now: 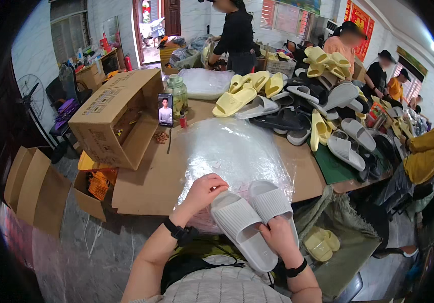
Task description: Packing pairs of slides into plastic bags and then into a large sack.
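Observation:
A pair of light grey ribbed slippers [235, 220] is in front of me, toes pointing away, over the table's near edge. My right hand [279, 236] is closed on the pair, fingers tucked into the strap openings where the two slippers meet. By the toe of the left slipper, my left hand [208, 189] has its fingers pinched together; whatever they hold, if anything, I cannot make out. Beneath and beyond both hands lies a stack of clear plastic bags [229, 146], flat on the cardboard-covered table [143, 189].
Yellow, grey and black slippers [323, 96] are heaped at the far right. An open cardboard box [116, 113] stands on the left, beside a phone [165, 109] and a glass jar [176, 96]. Yellow slippers [321, 243] lie in a green cloth at right. Several people work beyond.

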Tool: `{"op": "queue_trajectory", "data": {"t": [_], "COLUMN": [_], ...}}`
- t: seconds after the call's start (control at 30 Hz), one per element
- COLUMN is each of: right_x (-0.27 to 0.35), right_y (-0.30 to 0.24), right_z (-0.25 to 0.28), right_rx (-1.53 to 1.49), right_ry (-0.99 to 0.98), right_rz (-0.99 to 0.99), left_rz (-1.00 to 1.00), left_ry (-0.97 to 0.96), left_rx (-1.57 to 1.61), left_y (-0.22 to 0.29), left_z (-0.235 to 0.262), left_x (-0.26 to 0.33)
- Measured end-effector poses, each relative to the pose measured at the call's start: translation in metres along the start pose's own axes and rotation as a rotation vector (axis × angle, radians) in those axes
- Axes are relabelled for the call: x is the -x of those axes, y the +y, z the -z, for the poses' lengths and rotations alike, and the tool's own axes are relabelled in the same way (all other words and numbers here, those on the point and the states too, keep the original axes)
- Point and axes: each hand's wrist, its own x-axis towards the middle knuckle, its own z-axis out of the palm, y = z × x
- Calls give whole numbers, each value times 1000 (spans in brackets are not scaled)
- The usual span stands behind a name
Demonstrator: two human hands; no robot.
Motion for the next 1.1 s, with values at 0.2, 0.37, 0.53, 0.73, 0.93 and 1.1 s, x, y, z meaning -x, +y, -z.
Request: {"op": "queue_trajectory", "data": {"t": [0.2, 0.37, 0.53, 0.73, 0.93, 1.1], "right_x": [-17, -27, -39, -46, -57, -72], "right_y": [-1, 7, 3, -10, -4, -9], "right_z": [-3, -8, -12, -13, -26, -32], "right_rx": [-7, 51, 99, 108, 88, 59], "right_ry": [89, 89, 50, -78, -21, -86], "right_rz": [-38, -70, -57, 81, 7, 86], "left_rz": [-387, -332, -320, -372, -349, -387], "left_ry": [133, 204, 137, 88, 15, -6], "left_rx": [-331, -281, -142, -134, -36, -32], "left_y": [16, 11, 21, 38, 49, 54], "left_z": [-2, -4, -8, -18, -23, -19], "left_x": [-6, -3, -2, -1, 9, 11]}}
